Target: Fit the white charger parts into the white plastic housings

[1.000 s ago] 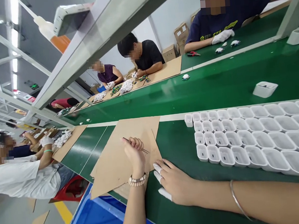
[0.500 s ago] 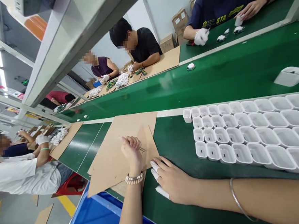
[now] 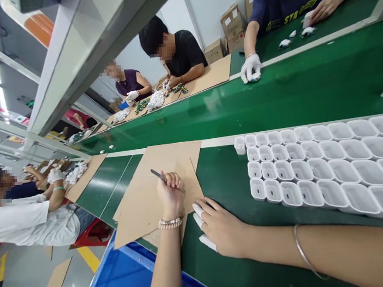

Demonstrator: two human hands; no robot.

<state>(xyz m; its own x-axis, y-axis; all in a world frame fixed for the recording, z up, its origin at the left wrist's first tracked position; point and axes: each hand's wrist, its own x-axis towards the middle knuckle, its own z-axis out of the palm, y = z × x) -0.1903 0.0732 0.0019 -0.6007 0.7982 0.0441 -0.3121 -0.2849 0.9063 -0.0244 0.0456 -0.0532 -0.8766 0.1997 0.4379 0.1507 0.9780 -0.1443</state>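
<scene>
My left hand (image 3: pixel 170 193), with a beaded bracelet at its wrist, is closed around thin metal tweezers (image 3: pixel 157 175) above the brown cardboard (image 3: pixel 143 199). One end of the tweezers sticks out at the upper left; the other points toward the lower right. My right hand (image 3: pixel 219 229) lies palm down with its fingers apart at the right edge of the cardboard, on the green table (image 3: pixel 227 180). White covers sit on several of its fingertips, and nothing shows in its grasp. Rows of white open containers (image 3: pixel 292 171) stand to the right, with small dark marks inside several.
A green conveyor belt (image 3: pixel 183 122) runs behind the table. Across it, co-workers sit with white parts; one gloved hand (image 3: pixel 251 68) touches a part at the belt's edge. A blue bin (image 3: pixel 122 275) is below, and a metal beam (image 3: pixel 86 41) crosses the upper left.
The tweezers in my left hand have turned, and their upper end now shows. Across the belt, a gloved hand has reached down to a white part. The large white container has moved right.
</scene>
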